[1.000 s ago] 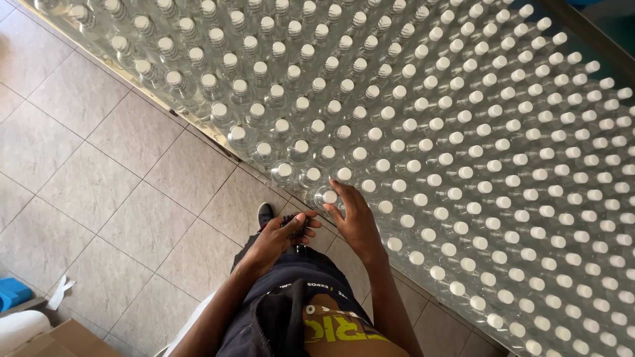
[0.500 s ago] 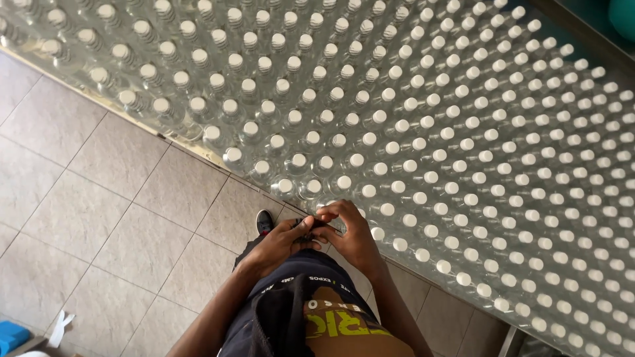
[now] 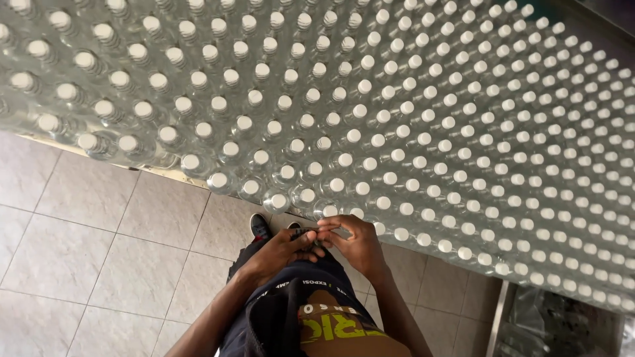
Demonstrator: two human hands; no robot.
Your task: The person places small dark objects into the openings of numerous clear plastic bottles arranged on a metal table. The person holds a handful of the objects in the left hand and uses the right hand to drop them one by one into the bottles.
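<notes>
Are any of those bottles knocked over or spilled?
No, nothing stands out. The capped clear bottles all stand upright in tidy rows, and the tiled floor shows no puddle. The left hand and right hand meet over a small thing too hidden to make out.

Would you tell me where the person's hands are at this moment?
In the head view, the left hand and right hand meet low in the centre, fingertips together over a small item, just below the near edge of the capped clear bottles.

Both hands meet beside bottles (white-capped).
</notes>
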